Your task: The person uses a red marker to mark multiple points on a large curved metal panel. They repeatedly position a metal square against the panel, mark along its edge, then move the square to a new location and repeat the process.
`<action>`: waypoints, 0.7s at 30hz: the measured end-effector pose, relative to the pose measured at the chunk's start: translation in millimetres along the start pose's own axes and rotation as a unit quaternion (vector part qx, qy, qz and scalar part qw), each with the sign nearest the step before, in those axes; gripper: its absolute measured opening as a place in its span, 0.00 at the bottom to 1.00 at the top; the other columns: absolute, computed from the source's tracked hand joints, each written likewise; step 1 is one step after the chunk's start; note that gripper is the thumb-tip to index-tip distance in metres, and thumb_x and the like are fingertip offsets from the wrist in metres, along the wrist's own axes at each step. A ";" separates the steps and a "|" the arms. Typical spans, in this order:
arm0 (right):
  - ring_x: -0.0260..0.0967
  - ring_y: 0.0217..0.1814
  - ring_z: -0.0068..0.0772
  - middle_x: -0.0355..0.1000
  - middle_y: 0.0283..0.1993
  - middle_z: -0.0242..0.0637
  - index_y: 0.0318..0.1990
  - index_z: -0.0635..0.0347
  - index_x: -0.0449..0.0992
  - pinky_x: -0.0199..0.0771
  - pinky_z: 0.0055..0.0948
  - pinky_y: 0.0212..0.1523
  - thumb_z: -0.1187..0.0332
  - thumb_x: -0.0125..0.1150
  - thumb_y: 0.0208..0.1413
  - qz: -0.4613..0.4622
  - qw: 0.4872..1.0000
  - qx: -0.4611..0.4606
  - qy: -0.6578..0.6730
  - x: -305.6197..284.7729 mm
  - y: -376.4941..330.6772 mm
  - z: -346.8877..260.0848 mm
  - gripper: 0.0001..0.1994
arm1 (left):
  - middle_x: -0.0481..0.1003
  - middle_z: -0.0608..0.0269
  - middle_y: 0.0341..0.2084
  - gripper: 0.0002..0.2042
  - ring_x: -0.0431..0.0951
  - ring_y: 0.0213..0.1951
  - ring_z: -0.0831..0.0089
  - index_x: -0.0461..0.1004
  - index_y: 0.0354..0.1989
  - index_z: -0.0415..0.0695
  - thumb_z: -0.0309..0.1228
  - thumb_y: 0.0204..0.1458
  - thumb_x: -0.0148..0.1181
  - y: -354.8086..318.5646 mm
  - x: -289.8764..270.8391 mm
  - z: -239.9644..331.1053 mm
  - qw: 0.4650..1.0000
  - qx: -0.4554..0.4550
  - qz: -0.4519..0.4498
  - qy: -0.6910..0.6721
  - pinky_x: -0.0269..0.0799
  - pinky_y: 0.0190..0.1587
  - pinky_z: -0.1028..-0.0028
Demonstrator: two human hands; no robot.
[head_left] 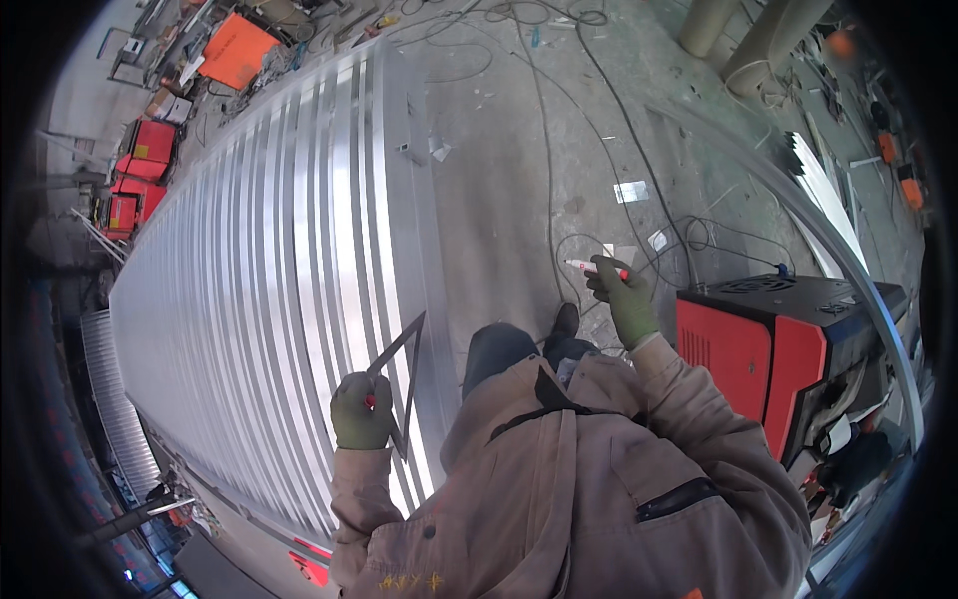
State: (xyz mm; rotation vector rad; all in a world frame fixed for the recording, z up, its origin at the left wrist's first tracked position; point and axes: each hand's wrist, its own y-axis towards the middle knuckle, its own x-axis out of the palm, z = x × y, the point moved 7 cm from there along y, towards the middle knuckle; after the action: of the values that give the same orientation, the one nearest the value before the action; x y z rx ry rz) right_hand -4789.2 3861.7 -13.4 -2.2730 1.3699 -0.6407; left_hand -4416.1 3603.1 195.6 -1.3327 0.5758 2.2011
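Observation:
A green work glove covers my left hand (361,411), whose fingers are closed round a dark, thin triangular square (410,369). The square's pointed corner sticks up and away over the edge of a ribbed silver metal panel (299,240). A small red thing (370,401) shows at the fingers of that hand; its kind cannot be made out. Off to the right, my gloved right hand (623,301) grips a white and red marker (589,267) above the floor, its white end pointing left. The marker is well apart from the panel.
A red and black machine (743,349) stands close by my right arm. Cables (547,150) trail over the concrete floor (489,200). Red machines (145,160) and an orange sheet (237,50) lie beyond the panel at left. A curved pale bar (868,280) passes at right.

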 end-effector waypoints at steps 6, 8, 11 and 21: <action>0.83 0.46 0.28 0.86 0.47 0.41 0.61 0.66 0.83 0.79 0.27 0.46 0.54 0.69 0.70 0.009 1.000 0.020 -0.001 0.2 38.7 -6.0 0.24 | 0.75 0.49 0.25 0.13 0.78 0.27 0.47 0.74 0.26 0.40 0.30 0.61 0.69 99.9 17.5 3.5 0.999 0.015 -0.006 0.046 0.73 0.31 0.54; 0.83 0.47 0.28 0.86 0.47 0.41 0.62 0.66 0.83 0.79 0.27 0.46 0.53 0.68 0.70 0.018 1.000 0.013 -0.005 -4.5 55.8 -7.5 0.24 | 0.76 0.49 0.26 0.14 0.79 0.28 0.48 0.75 0.27 0.40 0.32 0.62 0.70 135.8 27.5 0.3 0.999 0.020 0.011 0.023 0.73 0.32 0.55; 0.83 0.48 0.29 0.86 0.48 0.42 0.62 0.66 0.83 0.80 0.29 0.48 0.53 0.68 0.70 0.038 0.999 0.021 -0.007 2.4 88.0 -20.7 0.25 | 0.77 0.51 0.26 0.14 0.81 0.29 0.51 0.77 0.29 0.39 0.34 0.62 0.70 204.8 51.5 -24.2 0.999 0.019 0.012 0.035 0.75 0.34 0.57; 0.83 0.53 0.31 0.85 0.52 0.42 0.63 0.64 0.83 0.79 0.30 0.52 0.51 0.66 0.71 0.076 0.997 -0.006 -0.023 88.0 215.7 -116.4 0.25 | 0.87 0.46 0.40 0.19 0.88 0.42 0.47 0.86 0.44 0.39 0.46 0.63 0.69 495.9 168.1 -80.0 0.996 -0.078 -0.047 0.025 0.83 0.48 0.58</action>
State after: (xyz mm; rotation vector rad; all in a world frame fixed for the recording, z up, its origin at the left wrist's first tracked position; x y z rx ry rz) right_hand -4972.4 3677.0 -24.2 -2.1533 1.5094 -0.5278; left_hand -4730.8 3199.6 58.6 -1.4675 0.3577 2.1783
